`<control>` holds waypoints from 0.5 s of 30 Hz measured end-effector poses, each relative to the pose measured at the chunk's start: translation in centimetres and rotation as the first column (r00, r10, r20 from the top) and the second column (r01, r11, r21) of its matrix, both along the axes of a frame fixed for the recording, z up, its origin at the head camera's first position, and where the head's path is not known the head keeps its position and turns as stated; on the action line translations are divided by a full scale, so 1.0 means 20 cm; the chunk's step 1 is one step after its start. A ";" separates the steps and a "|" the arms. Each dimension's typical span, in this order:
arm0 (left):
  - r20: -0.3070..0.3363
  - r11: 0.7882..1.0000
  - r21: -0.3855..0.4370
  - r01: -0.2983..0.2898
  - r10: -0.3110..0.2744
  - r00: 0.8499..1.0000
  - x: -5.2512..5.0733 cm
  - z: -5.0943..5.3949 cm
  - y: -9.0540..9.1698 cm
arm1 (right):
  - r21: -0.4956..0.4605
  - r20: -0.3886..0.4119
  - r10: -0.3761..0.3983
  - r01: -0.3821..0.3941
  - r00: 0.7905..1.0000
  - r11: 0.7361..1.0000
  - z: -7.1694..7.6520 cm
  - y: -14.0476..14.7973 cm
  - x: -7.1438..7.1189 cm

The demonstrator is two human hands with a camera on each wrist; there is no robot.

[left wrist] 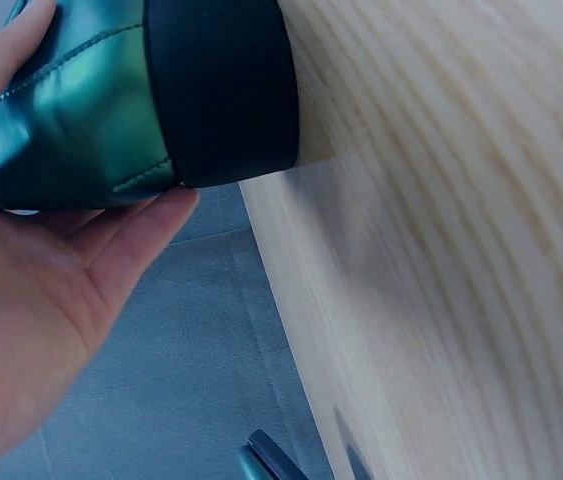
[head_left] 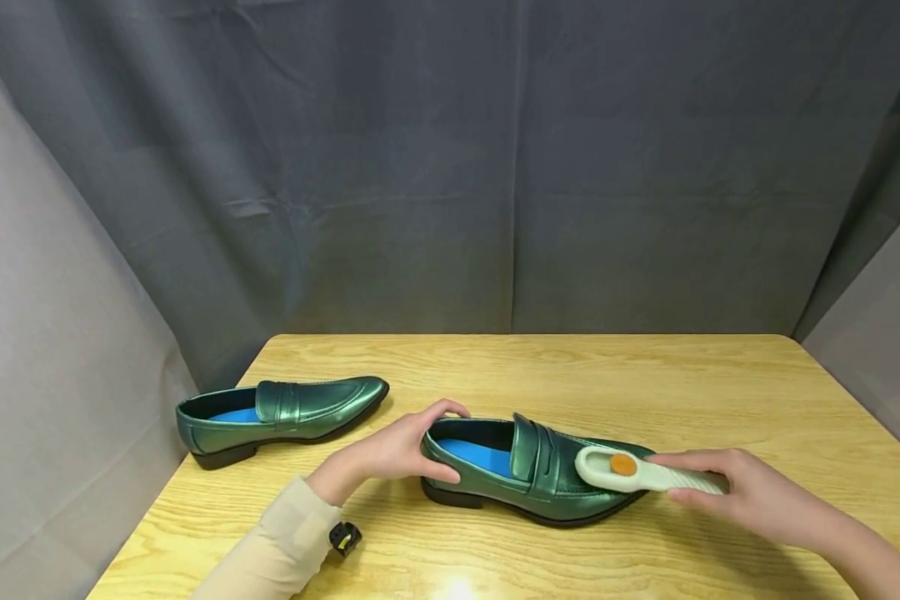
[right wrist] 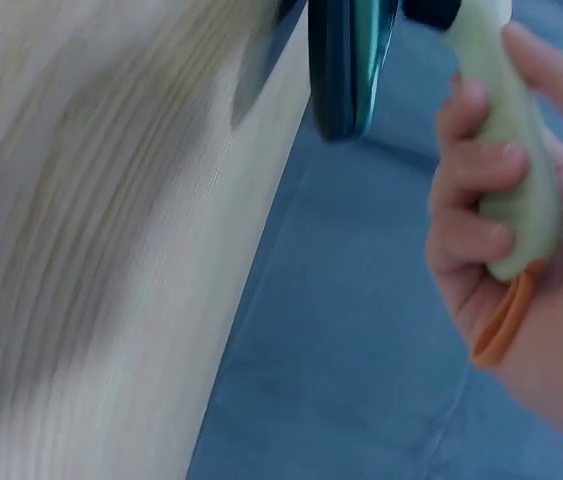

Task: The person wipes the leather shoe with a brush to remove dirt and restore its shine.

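A metallic green loafer (head_left: 540,475) with a blue insole stands sole down on the table, toe to the right. My left hand (head_left: 401,450) grips it at the heel, thumb on the near side and fingers round the far side. In the left wrist view that hand (left wrist: 51,290) holds the heel (left wrist: 81,110) above its dark block. Over the toe, my right hand (head_left: 757,496) holds a pale green brush (head_left: 663,477) with an orange button. Curled fingers wrap its handle (right wrist: 511,150) in the right wrist view, where an orange loop (right wrist: 506,320) hangs from the end. The brush head's underside is mostly hidden.
A matching green loafer (head_left: 315,412) stands at the table's left edge, toe to the right. The wooden table (head_left: 720,383) backs onto a grey curtain (head_left: 420,183). A small black device (head_left: 345,538) sits by my left wrist.
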State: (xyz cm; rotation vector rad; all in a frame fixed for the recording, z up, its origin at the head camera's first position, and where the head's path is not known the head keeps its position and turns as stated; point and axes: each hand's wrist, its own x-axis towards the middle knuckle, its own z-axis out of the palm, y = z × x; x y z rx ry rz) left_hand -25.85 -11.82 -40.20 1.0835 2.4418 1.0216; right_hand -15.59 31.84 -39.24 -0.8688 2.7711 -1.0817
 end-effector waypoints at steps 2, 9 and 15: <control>0.005 1.000 0.003 0.000 0.000 1.000 0.00 -0.01 0.00 | 0.035 0.012 -0.105 0.105 0.994 0.994 0.00 0.04 -0.01; 0.013 1.000 0.019 0.007 -0.007 1.000 0.00 -0.02 0.00 | 0.134 -0.102 -0.367 0.379 0.925 0.916 -0.02 0.16 -0.02; -0.012 1.000 0.006 0.006 -0.006 1.000 0.00 0.00 0.00 | 0.100 -0.151 -0.383 0.399 0.911 0.911 -0.01 0.16 0.01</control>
